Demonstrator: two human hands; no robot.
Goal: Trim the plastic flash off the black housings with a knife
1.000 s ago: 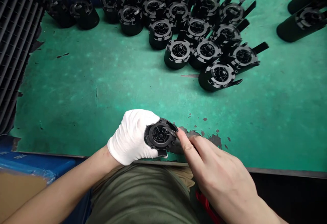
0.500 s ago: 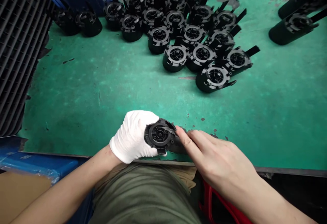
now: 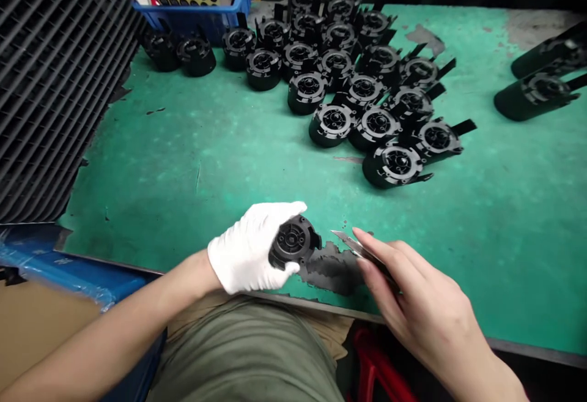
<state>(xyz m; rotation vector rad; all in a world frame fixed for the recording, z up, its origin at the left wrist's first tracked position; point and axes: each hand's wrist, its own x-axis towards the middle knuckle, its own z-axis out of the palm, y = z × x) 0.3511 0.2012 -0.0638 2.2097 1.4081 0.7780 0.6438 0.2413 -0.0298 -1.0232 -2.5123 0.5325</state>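
A round black plastic part (image 3: 291, 240) with ribs on its face is held in my left hand (image 3: 252, 246), which wears a white glove; fingers and thumb wrap its left side. My bare right hand (image 3: 413, 286) grips a knife (image 3: 355, 246) with a pointed metal blade. The blade points left toward the part, with a gap between them. Both hands are above the near edge of the green table (image 3: 229, 163), over a dark worn patch.
Several black cylindrical housings (image 3: 367, 89) stand grouped at the back middle. More housings (image 3: 532, 96) are at the right. A blue bin (image 3: 197, 19) with stickers sits back left, beside a stack of black ribbed trays (image 3: 55, 84). A red stool (image 3: 376, 365) is below the table.
My right hand has drawn back to the right, taking the blade off the black part. My left hand has turned the part. The view has shifted, so the table scene sits lower and further right.
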